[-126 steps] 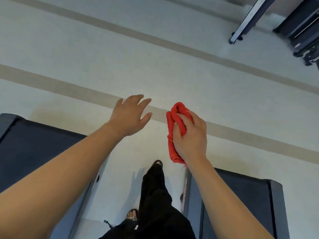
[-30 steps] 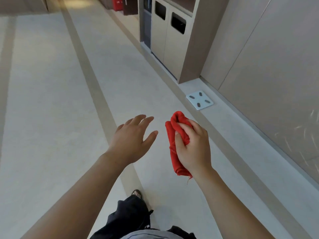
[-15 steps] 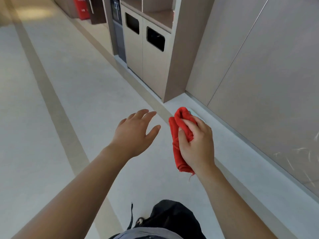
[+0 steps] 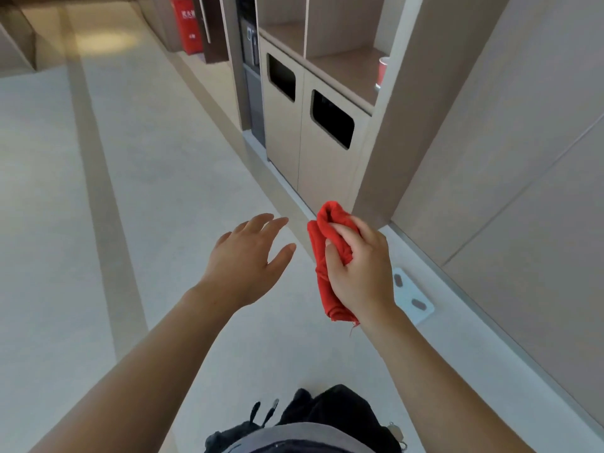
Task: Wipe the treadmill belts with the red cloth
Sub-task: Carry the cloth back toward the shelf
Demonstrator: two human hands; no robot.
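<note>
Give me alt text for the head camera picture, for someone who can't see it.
The right hand grips a bunched red cloth; the left hand hovers open beside it, not touching. Below is pale floor, and ahead on the right a cabinet with two dark bin openings.

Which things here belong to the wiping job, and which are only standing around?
For the job: crumpled red cloth, gripped by the right hand; open left hand, holding nothing. No treadmill in view.

Just lying about: white square floor scale; beige cabinet with two dark bin openings; red cup on its shelf; tall red box far back.
</note>
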